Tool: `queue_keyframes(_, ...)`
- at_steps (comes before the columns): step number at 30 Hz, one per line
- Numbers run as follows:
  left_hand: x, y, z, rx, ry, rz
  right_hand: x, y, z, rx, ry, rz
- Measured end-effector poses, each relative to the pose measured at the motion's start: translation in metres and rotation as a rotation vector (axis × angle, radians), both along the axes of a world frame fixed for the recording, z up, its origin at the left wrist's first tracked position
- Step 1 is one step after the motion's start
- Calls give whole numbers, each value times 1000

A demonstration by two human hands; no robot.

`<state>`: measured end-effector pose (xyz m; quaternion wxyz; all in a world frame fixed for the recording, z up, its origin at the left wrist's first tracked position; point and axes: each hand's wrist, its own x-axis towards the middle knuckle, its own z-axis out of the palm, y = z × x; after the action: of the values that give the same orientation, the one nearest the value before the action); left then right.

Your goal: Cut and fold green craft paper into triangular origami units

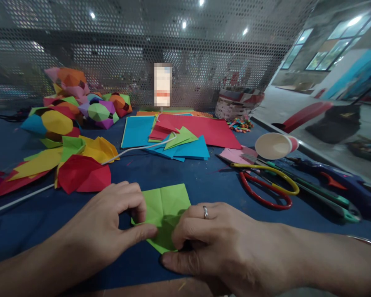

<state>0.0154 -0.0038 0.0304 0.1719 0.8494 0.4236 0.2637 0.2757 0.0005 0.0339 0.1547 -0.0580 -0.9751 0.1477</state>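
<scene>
A light green sheet of paper (170,198) with crease lines lies on the blue table in front of me, its near part folded. My left hand (120,218) grips its left edge, thumb on top and fingers curled. At its near right edge, my right hand (210,243) pinches the paper, the thumb low by the corner and the fingers bent over it; a ring is on one finger. The parts of the paper under my fingers are hidden. Left of the sheet stands a red folded paper flower (83,173) by a white wire stem (139,147).
Several folded paper balls (54,123) sit back left. Coloured sheets (198,128) are stacked at the back centre. On the right are red and yellow scissors (266,185), a green cutter (315,192), a glue gun (340,177) and a tipped paper cup (273,145). A perforated metal panel (117,53) stands behind.
</scene>
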Motion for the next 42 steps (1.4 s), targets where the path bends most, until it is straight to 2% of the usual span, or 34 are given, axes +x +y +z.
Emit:
queue_keyframes(20,-15,3,-5,22,83,5,-1,-1,2,7,-2,-16)
queue_keyframes(24,-16,1,-5,61,95,-53,1,-2,2,-22,40,-18)
queue_keyframes(26,-13,-3,-3,115,73,-106,2,-3,1,-62,111,-99)
queue_keyframes(28,-9,-9,-2,201,63,-170,1,-3,-1,-107,185,-256)
queue_keyframes(31,-4,-19,-3,329,106,-283,-1,1,-3,-227,184,-435)
queue_keyframes(35,-3,-29,-8,428,157,-317,-7,6,0,-340,83,-467)
queue_keyframes(38,-3,-34,-13,382,198,-300,-12,8,2,-338,60,-472)
queue_keyframes(42,-4,-38,-16,321,158,-328,-18,9,3,-332,32,-505)
